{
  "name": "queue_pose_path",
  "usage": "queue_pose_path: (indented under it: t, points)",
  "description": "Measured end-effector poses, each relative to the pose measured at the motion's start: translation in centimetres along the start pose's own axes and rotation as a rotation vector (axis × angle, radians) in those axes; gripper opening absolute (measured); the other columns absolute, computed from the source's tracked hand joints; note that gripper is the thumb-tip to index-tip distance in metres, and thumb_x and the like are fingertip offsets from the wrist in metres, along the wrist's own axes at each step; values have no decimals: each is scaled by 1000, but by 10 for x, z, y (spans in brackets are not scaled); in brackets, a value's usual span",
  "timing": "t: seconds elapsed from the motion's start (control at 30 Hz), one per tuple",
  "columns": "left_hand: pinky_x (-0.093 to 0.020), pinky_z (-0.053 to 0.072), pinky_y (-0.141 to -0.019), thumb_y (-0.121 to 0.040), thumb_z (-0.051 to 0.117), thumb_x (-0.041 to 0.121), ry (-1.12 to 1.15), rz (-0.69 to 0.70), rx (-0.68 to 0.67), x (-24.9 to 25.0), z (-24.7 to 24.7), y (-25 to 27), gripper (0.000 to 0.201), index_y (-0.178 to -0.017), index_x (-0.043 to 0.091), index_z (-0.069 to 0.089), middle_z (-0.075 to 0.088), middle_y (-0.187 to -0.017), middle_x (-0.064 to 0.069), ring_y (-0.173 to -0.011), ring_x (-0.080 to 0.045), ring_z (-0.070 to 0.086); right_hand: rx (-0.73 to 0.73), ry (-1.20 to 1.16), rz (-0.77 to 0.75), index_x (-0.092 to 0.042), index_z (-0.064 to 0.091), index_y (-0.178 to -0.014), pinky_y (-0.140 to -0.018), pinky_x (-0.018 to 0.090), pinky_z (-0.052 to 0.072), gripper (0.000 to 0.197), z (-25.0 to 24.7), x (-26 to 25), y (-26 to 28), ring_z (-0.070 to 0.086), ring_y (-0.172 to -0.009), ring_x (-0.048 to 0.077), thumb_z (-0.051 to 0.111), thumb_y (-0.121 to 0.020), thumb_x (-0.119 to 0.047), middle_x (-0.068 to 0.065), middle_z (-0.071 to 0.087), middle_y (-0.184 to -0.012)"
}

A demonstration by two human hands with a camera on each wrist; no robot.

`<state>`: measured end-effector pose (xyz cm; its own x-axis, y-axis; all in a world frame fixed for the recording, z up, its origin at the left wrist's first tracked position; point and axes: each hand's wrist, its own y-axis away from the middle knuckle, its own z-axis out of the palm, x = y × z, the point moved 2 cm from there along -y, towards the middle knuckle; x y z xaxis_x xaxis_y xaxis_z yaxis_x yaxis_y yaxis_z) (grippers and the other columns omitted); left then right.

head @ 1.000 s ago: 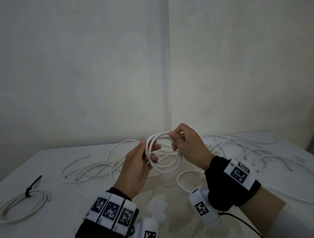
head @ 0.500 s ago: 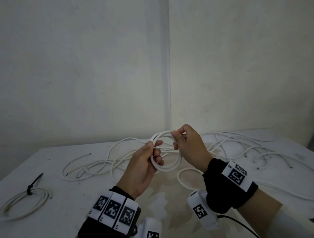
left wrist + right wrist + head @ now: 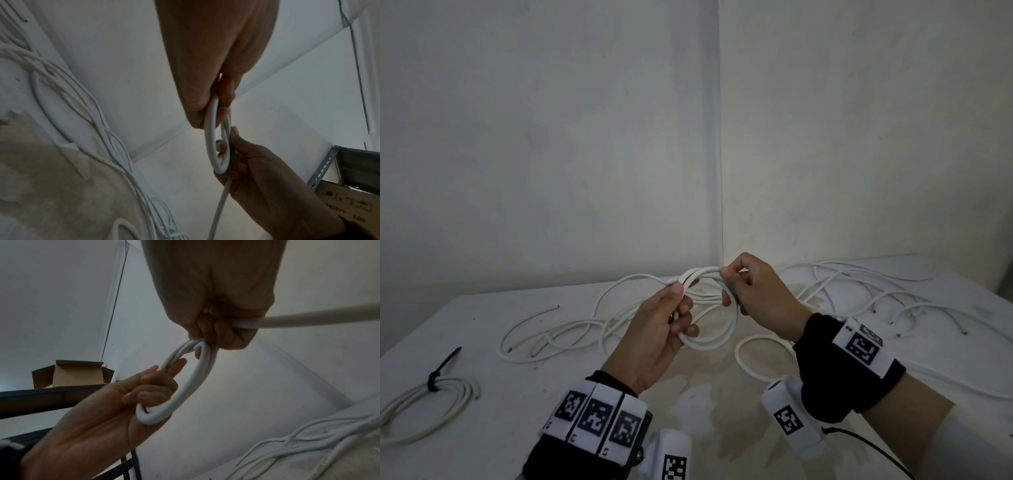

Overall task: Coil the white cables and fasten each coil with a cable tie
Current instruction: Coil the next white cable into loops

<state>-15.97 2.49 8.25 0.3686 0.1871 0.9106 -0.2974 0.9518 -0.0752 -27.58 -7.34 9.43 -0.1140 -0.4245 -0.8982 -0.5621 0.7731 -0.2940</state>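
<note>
My left hand (image 3: 654, 329) grips the near-left side of a small coil of white cable (image 3: 717, 337), fingers curled through its loops and thumb laid along the top; my right hand (image 3: 758, 296) pinches the far-right side of the same coil, thumb and forefinger closed on the strands; the coil hangs between both hands, lifted above the table (image 3: 482, 428) (seen from the left wrist camera as a narrow edge-on ring (image 3: 216, 141), from the right as an open oval (image 3: 185, 386)); one free strand (image 3: 308, 319) runs out of my right fist toward the side; beyond the hands, loose white cables (image 3: 571, 332) sprawl across the table on the left, and a further tangle (image 3: 859, 291) lies on the right, near the wall corner; at the near-left edge of the table rests a finished coil (image 3: 424, 411), bound by a black cable tie (image 3: 436, 375) whose tail points up and away; a cardboard box (image 3: 72, 374) sits on a dark shelf behind my left hand.
</note>
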Motion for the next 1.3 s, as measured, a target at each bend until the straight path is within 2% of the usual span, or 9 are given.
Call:
queue_pose_path:
  t: [0.3, 0.43, 0.57, 0.7, 0.83, 1.0, 1.1, 1.2, 1.3]
  points:
    - [-15, 35, -46, -99, 31, 20, -65, 53, 33, 0, 1, 1, 30, -106, 1, 54, 33, -51, 7, -40, -3, 25, -42, 25, -41, -13, 50, -80, -46, 13, 33, 21, -2, 2, -3, 40, -37, 1, 45, -96, -25, -3, 61, -58]
    - [-14, 32, -45, -99, 32, 19, 14, 111, 111, 12, -13, -2, 30, -103, 8, 59, 32, -49, 9, -39, -1, 27, -87, 200, -109, -18, 56, -87, -50, 13, 31, 22, -12, 20, -2, 39, -44, 2, 38, -98, -24, -5, 50, -55]
    - [-14, 32, -43, -99, 32, 19, 21, 123, 152, 22, -28, -2, 31, -98, 12, 62, 32, -48, 9, -38, -1, 27, -49, 465, -151, -11, 56, -98, -55, 22, 29, 21, -25, 44, -3, 38, -51, 8, 41, -97, -26, -6, 42, -57]
    - [-17, 32, -44, -99, 31, 17, -124, 50, 132, 15, -29, 1, 32, -96, 9, 62, 33, -50, 6, -37, -3, 26, 114, 499, -232, -10, 53, -93, -56, 29, 30, 21, -30, 38, -8, 38, -52, 11, 40, -97, -25, -7, 39, -54]
    - [-19, 34, -45, -99, 28, 17, -138, -21, 122, 8, -31, 1, 35, -98, 7, 62, 35, -48, 5, -36, -5, 25, 145, 609, -240, -9, 52, -93, -60, 34, 33, 26, -30, 25, -19, 43, -58, 26, 37, -98, -30, -4, 41, -55]
    - [-18, 34, -48, -96, 40, 22, -192, 25, 100, 13, -31, 3, 27, -97, 11, 65, 30, -54, 6, -43, -5, 26, -18, 785, -109, -13, 54, -102, -64, 33, 33, 30, -19, 29, -19, 48, -72, 31, 34, -98, -36, 10, 54, -77]
    - [-15, 34, -45, -96, 42, 18, -159, 70, 156, 14, -33, 0, 24, -98, 10, 64, 29, -52, 8, -42, -3, 26, -185, 909, -122, -17, 54, -112, -74, 35, 40, 33, -6, 35, -13, 57, -93, 32, 31, -100, -35, 12, 63, -101]
    - [-13, 32, -40, -98, 39, 17, -22, 136, 265, 20, -39, -9, 24, -96, 7, 61, 30, -45, 11, -37, -2, 27, -324, 887, -125, -25, 33, -142, -88, 37, 43, 41, 3, 45, -8, 56, -105, 32, 29, -101, -28, 14, 60, -116]
    - [-13, 32, -38, -99, 38, 19, 107, 192, 351, 29, -51, -15, 26, -92, 7, 60, 31, -42, 11, -35, -2, 28, -319, 979, -147, -35, 9, -146, -86, 38, 45, 54, -2, 59, -6, 57, -99, 29, 32, -100, -18, 12, 59, -114]
